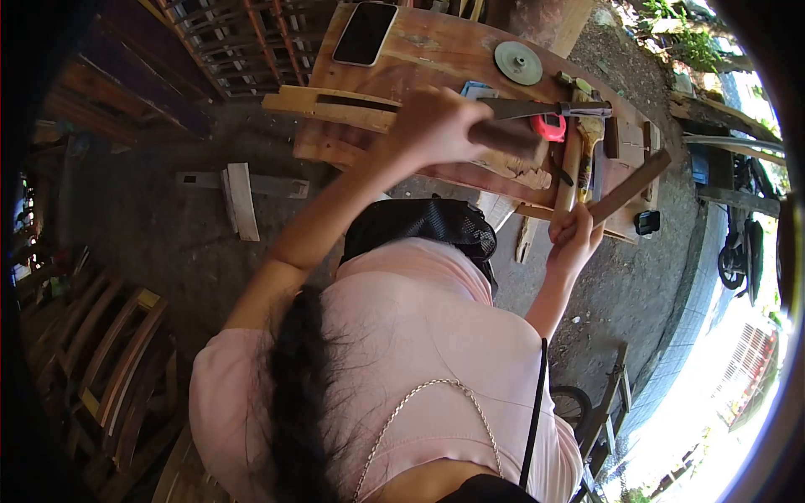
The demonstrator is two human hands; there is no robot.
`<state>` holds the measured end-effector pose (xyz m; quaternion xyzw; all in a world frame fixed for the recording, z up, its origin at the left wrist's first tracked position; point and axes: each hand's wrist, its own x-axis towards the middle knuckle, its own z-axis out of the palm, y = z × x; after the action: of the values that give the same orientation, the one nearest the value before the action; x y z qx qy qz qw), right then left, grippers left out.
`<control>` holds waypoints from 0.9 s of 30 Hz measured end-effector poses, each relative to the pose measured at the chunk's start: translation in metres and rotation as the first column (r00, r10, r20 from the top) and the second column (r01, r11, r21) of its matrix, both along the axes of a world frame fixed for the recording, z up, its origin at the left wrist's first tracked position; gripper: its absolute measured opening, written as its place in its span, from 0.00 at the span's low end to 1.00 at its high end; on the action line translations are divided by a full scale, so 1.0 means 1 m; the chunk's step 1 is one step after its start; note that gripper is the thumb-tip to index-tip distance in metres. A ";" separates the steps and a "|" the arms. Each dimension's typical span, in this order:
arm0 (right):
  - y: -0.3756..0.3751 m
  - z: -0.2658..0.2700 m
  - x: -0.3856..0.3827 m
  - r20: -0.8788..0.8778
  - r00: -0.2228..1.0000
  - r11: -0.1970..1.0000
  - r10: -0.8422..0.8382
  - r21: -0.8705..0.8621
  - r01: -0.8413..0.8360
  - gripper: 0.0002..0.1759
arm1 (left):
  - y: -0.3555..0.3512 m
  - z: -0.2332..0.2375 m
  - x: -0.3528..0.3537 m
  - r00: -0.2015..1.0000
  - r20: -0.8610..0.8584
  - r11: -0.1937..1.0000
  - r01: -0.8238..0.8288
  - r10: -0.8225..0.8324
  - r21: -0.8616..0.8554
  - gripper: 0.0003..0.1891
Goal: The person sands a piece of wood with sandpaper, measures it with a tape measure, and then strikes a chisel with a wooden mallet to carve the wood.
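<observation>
My left hand (436, 126) is raised over the wooden workbench (436, 59), closed around a thick round wooden handle (507, 138). A flat metal blade (537, 107) lies just beyond it; whether it belongs to that handle I cannot tell. Lower right, my right hand (574, 239) grips a brown wooden stick (629, 189) that slants up to the right across the bench's near edge. A hammer (579, 142) with a pale handle lies between the two hands, beside a red tape measure (549, 127).
On the bench lie a black phone (366, 33), a grey grinding disc (518, 63) and a pale plank (335, 105). A black bag (419, 222) rests against my front. Wood offcuts (239, 197) lie on the ground, chair frames (117, 352) stand left, a motorcycle (742, 243) right.
</observation>
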<state>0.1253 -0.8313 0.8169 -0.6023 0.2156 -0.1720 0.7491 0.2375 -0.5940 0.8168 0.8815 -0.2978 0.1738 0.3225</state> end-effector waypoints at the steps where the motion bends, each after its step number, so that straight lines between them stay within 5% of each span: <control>1: -0.011 -0.008 -0.009 0.005 0.998 0.998 -0.056 -0.020 0.056 0.06 | -0.029 -0.003 -0.009 0.996 0.001 0.996 0.084 -0.084 0.024 0.09; 4: -0.031 -0.008 -0.038 -0.043 0.986 0.987 -0.161 0.001 0.161 0.06 | -0.103 -0.004 -0.036 0.937 -0.151 0.946 0.323 -0.316 0.023 0.08; 7: -0.062 -0.013 -0.064 -0.044 0.966 0.965 -0.254 -0.074 0.251 0.06 | -0.141 -0.014 -0.050 0.918 -0.187 0.923 0.372 -0.350 0.101 0.11; 9: -0.080 -0.006 -0.079 -0.046 0.961 0.956 -0.274 -0.124 0.267 0.07 | -0.145 -0.016 -0.052 0.917 -0.235 0.936 0.347 -0.323 0.068 0.12; 13: -0.097 0.048 -0.083 0.077 0.772 0.738 -0.631 -0.246 0.628 0.06 | -0.150 -0.003 -0.042 0.910 -0.328 0.962 0.273 -0.254 0.011 0.12; 17: -0.139 0.079 -0.097 0.356 0.748 0.714 -0.560 -0.251 0.654 0.17 | -0.150 0.006 -0.038 0.928 -0.309 0.973 0.229 -0.208 0.032 0.10; 18: -0.131 0.088 -0.088 0.376 0.669 0.622 -0.641 -0.256 0.740 0.18 | -0.149 0.009 -0.039 0.921 -0.325 0.972 0.234 -0.215 0.020 0.09; 21: -0.136 0.090 -0.087 0.421 0.657 0.629 -0.625 -0.227 0.744 0.17 | -0.148 0.008 -0.042 0.924 -0.320 0.973 0.229 -0.208 0.029 0.08; 22: -0.146 0.072 -0.093 0.454 0.768 0.750 -0.451 -0.273 0.602 0.12 | -0.149 0.007 -0.042 0.926 -0.319 0.975 0.222 -0.202 0.028 0.08; 24: -0.076 0.046 -0.065 0.385 0.800 0.766 -0.460 -0.284 0.577 0.07 | -0.150 0.004 -0.043 0.935 -0.312 0.983 0.181 -0.168 0.014 0.08; 25: -0.046 0.039 -0.068 0.121 0.974 0.908 -0.194 -0.353 0.225 0.07 | -0.149 0.003 -0.042 0.937 -0.310 0.985 0.175 -0.163 0.011 0.08; 26: -0.029 0.032 -0.071 -0.152 0.982 0.937 0.110 -0.315 -0.154 0.08 | -0.147 0.001 -0.039 0.931 -0.340 0.990 0.141 -0.130 0.008 0.08; 27: -0.036 0.028 -0.074 -0.148 0.983 0.937 0.109 -0.315 -0.151 0.08 | -0.145 0.000 -0.035 0.924 -0.370 0.994 0.111 -0.101 0.008 0.08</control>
<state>0.0515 -0.8670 0.8452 -0.7402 0.1917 -0.1162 0.6339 0.2021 -0.7386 0.8165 0.8856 -0.2816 -0.0167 0.3691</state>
